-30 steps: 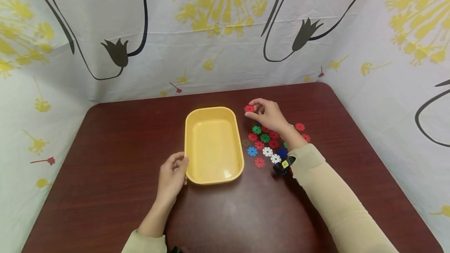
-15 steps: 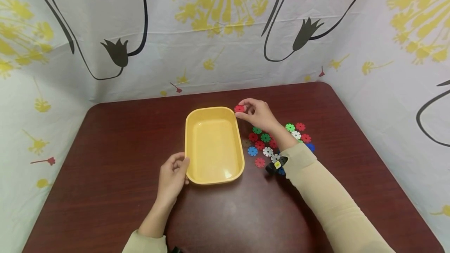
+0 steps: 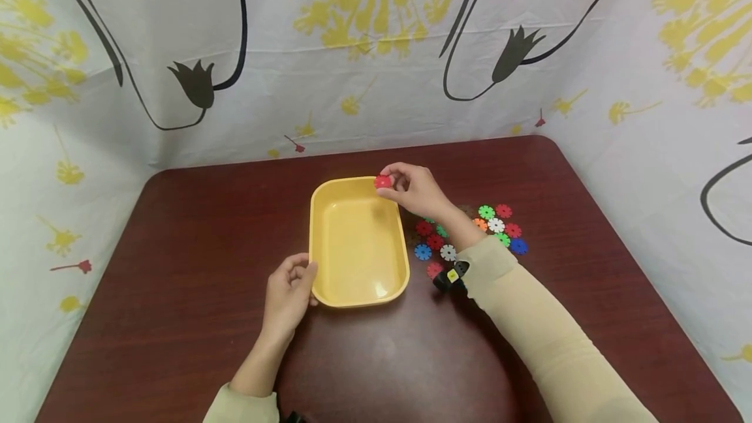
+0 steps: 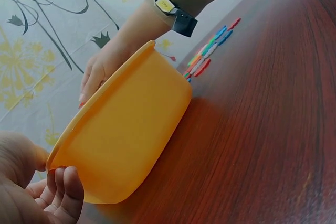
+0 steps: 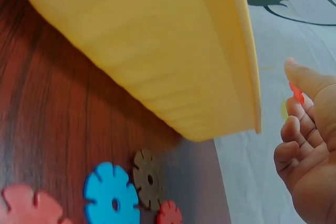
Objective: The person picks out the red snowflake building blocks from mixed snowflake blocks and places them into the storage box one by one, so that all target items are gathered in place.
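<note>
A yellow plastic tray [image 3: 320, 214] sits empty in the middle of the dark red table. My right hand [image 3: 411, 189] pinches a red gear-shaped disc [image 3: 383, 182] between thumb and fingers, just over the tray's far right corner; the disc [image 5: 297, 93] shows edge-on in the right wrist view. My left hand [image 3: 289, 292] rests against the tray's near left corner, thumb at the rim [image 4: 94, 114] and fingers loosely curled. A scatter of coloured discs [image 3: 496, 225] lies on the table right of the tray.
Blue [image 5: 112, 198], brown [image 5: 148, 179] and red discs lie flat close to the tray's outer wall [image 5: 157, 56]. A floral cloth backdrop [image 3: 376, 51] walls the table on three sides. A black wrist band [image 3: 451, 276] sits on my right forearm.
My right hand has carried the red disc leftward, from above the disc pile to over the tray's far right corner. My left hand and the tray stayed put.
</note>
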`<state>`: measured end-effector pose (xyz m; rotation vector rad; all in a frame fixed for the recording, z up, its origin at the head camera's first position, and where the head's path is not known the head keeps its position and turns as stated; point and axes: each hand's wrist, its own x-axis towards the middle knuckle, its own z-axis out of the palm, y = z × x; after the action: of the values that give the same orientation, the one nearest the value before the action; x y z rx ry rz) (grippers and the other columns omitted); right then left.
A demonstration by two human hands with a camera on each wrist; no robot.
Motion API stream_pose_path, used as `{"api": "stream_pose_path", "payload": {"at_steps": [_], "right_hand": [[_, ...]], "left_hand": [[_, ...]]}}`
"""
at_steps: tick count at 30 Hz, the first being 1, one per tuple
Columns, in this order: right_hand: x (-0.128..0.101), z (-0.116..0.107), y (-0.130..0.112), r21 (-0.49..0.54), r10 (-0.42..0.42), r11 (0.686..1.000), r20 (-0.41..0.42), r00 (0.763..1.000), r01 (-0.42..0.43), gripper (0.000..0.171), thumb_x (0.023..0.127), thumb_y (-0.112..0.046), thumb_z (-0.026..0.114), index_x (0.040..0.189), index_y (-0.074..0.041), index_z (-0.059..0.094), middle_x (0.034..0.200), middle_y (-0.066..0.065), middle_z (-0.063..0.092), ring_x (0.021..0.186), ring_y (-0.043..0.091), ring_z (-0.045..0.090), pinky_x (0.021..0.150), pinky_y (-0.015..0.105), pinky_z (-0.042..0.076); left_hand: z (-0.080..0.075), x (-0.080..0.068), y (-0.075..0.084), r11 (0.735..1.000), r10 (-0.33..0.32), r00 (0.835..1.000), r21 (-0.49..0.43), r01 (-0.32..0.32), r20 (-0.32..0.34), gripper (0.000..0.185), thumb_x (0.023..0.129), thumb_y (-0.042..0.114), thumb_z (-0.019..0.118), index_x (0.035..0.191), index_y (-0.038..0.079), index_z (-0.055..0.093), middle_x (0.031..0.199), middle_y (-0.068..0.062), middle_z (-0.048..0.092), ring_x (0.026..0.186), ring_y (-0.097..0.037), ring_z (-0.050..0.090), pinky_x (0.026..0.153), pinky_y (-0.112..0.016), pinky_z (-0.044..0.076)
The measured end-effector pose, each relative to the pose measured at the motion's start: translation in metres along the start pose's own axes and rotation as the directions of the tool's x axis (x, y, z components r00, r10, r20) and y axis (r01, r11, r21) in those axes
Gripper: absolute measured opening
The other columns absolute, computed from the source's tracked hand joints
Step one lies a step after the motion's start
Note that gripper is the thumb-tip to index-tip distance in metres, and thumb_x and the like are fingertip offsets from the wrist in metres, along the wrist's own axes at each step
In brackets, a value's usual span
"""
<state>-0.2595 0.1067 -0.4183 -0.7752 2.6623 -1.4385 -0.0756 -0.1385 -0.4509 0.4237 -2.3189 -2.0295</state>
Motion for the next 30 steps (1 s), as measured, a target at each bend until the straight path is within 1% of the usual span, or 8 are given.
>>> {"api": "stream_pose_path", "payload": {"at_steps": [5, 8, 13, 19, 24, 30], "right_hand": [[0.005, 0.008, -0.003, -0.023, -0.024, 0.999, 0.025, 0.999, 0.025, 0.033, 0.082, -0.033, 0.072, 0.108, -0.015, 0.062, 0.083, 0.000, 0.056, 0.062, 0.017, 0.046, 0.056, 0.028, 0.039], [0.008, 0.013, -0.004, -0.031, -0.034, 0.999, 0.046, 0.998, 0.036, 0.035, 0.081, -0.034, 0.072, 0.109, -0.014, 0.062, 0.084, 0.002, 0.057, 0.061, 0.017, 0.046, 0.055, 0.028, 0.039], [0.012, 0.019, -0.007, -0.036, -0.057, 0.998, 0.081, 0.995, 0.060, 0.038, 0.081, -0.033, 0.072, 0.111, -0.013, 0.062, 0.089, 0.000, 0.057, 0.065, 0.015, 0.050, 0.056, 0.028, 0.042], [0.016, 0.024, -0.013, -0.043, -0.087, 0.995, 0.118, 0.989, 0.092, 0.038, 0.081, -0.031, 0.073, 0.112, -0.012, 0.062, 0.092, 0.000, 0.060, 0.067, 0.014, 0.053, 0.058, 0.028, 0.044], [0.020, 0.029, -0.014, -0.053, -0.103, 0.992, 0.143, 0.984, 0.111, 0.037, 0.080, -0.030, 0.075, 0.110, -0.012, 0.062, 0.091, 0.000, 0.060, 0.065, 0.013, 0.053, 0.058, 0.027, 0.045], [0.025, 0.037, -0.011, -0.083, -0.132, 0.986, 0.158, 0.979, 0.146, 0.036, 0.078, -0.028, 0.076, 0.107, -0.010, 0.063, 0.088, 0.000, 0.060, 0.063, 0.011, 0.053, 0.059, 0.026, 0.046]], "left_hand": [[0.000, 0.001, 0.001, 1.000, 0.012, 1.000, 0.005, -0.012, 0.004, 0.026, 0.092, 0.019, 0.060, 0.116, 0.008, 0.057, 0.076, -0.017, 0.056, 0.047, -0.014, 0.053, 0.046, -0.032, 0.050], [-0.001, 0.000, 0.002, 1.000, 0.012, 1.000, 0.015, -0.012, 0.006, 0.027, 0.092, 0.019, 0.060, 0.116, 0.008, 0.057, 0.076, -0.017, 0.056, 0.047, -0.014, 0.053, 0.047, -0.034, 0.051], [-0.001, 0.000, 0.003, 1.000, 0.015, 1.000, 0.024, -0.015, 0.008, 0.027, 0.092, 0.021, 0.061, 0.115, 0.008, 0.057, 0.076, -0.015, 0.057, 0.048, -0.015, 0.053, 0.048, -0.037, 0.051], [-0.002, 0.000, 0.003, 0.999, 0.026, 1.000, 0.031, -0.027, 0.009, 0.028, 0.091, 0.023, 0.062, 0.114, 0.007, 0.058, 0.076, -0.016, 0.057, 0.047, -0.016, 0.053, 0.048, -0.039, 0.051], [-0.002, 0.001, 0.002, 0.999, 0.036, 0.999, 0.033, -0.036, 0.010, 0.027, 0.091, 0.021, 0.062, 0.114, 0.008, 0.057, 0.076, -0.016, 0.056, 0.047, -0.016, 0.054, 0.048, -0.038, 0.051], [-0.002, 0.002, 0.001, 0.998, 0.055, 0.998, 0.029, -0.056, 0.017, 0.026, 0.092, 0.018, 0.061, 0.114, 0.006, 0.057, 0.078, -0.019, 0.058, 0.048, -0.016, 0.054, 0.047, -0.039, 0.051]]}}
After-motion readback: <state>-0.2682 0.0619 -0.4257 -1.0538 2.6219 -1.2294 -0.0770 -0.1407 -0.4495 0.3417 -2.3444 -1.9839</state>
